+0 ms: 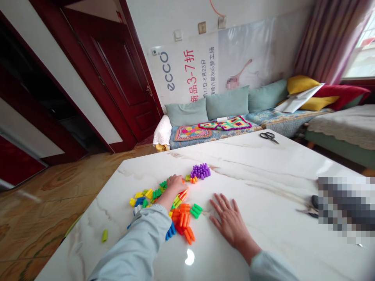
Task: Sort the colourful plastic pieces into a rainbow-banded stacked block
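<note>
Over the far part of a pile of colourful plastic pieces reaches my left hand (175,185), its fingers curled down among green and orange ones; what they hold, if anything, is hidden. My right hand (230,220) lies flat on the white marbled table (275,171), fingers spread. Between the hands are orange pieces (184,214) and a small green group (196,210). A block of purple pieces (200,171) stands just beyond my left hand. Blue pieces (170,231) lie near my left sleeve, and yellow pieces (149,194) are left of that hand.
A single lime piece (104,235) lies at the table's left. Black-handled scissors (268,137) rest near the far edge, and another dark-handled tool (314,206) is at the right beside a blurred dark object (345,205). Behind the table is a sofa with green cushions (227,102).
</note>
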Demonstrator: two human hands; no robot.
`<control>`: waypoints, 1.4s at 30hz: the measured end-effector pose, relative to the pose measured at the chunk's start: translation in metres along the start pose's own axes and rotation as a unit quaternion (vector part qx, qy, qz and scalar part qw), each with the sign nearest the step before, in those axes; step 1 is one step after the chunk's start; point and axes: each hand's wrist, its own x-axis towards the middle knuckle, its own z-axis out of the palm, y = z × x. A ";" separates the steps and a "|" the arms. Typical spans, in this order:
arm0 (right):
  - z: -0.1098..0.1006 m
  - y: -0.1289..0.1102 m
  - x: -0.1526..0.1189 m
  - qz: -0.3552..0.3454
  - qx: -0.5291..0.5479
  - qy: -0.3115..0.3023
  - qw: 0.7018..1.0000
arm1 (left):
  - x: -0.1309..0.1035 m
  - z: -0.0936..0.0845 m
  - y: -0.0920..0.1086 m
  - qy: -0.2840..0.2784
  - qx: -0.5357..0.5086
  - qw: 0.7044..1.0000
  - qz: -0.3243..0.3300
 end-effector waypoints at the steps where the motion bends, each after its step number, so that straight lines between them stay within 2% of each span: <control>1: 0.000 0.000 0.000 -0.001 0.000 0.001 1.000 | 0.001 0.000 -0.001 0.001 -0.003 1.000 -0.002; 7: -0.001 -0.001 -0.001 -0.003 0.000 0.001 1.000 | 0.002 -0.006 -0.013 0.015 -0.055 0.998 -0.001; 11: -0.001 -0.002 -0.001 0.002 0.002 -0.005 1.000 | -0.021 -0.011 -0.008 0.070 -0.132 0.987 0.054; 14: -0.001 -0.003 -0.001 0.002 0.003 -0.003 1.000 | -0.045 -0.002 0.009 0.088 -0.209 0.967 0.114; 17: -0.002 -0.003 -0.001 0.000 0.006 -0.001 1.000 | -0.063 0.017 0.028 0.062 -0.274 0.944 0.171; 20: -0.005 -0.003 -0.001 0.004 0.011 -0.009 1.000 | -0.067 0.033 0.042 0.024 -0.311 0.925 0.217; 22: -0.007 -0.004 -0.001 0.009 0.016 -0.012 1.000 | -0.064 0.036 0.049 -0.004 -0.321 0.914 0.249; 27: -0.009 -0.006 -0.001 0.016 0.025 -0.010 1.000 | -0.061 0.032 0.061 -0.058 -0.310 0.892 0.323; 35: -0.003 -0.002 -0.002 0.009 0.026 0.000 1.000 | -0.081 0.046 0.066 -0.013 -0.277 0.907 0.315; 42: -0.003 -0.002 -0.001 0.012 0.025 -0.013 1.000 | -0.063 0.043 0.060 0.037 -0.220 0.938 0.266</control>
